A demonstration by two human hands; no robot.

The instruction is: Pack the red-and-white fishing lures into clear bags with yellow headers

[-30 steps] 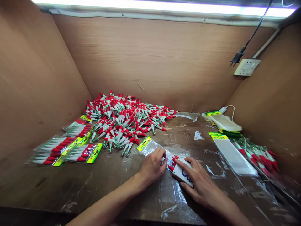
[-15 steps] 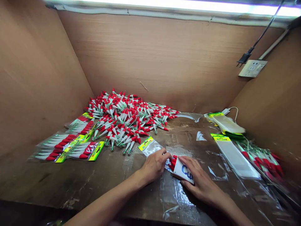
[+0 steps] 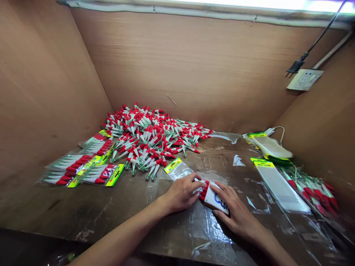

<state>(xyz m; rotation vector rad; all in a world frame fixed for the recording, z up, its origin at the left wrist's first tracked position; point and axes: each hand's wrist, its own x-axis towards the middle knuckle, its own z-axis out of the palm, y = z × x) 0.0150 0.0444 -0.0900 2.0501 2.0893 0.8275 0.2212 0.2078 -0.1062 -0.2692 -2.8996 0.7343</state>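
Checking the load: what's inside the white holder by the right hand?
Red tips show at the end of the white holder nearest the left hand. Anything deeper is covered by the holder, with the right hand over part; the full count cannot be seen.

Lures (image 3: 149, 131): I see red and white, green at one end.
Bag label (image 3: 172, 165): yellow and green, dark lettering.
Holder (image 3: 212, 196): white, blue lettering.
Table (image 3: 124, 201): brown.

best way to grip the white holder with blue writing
Likely the right half of the white holder, from the right: thumb at near edge, fingers over far side, as the right hand has it. Red tips protrude at its left end, by the left hand, so leave that free.
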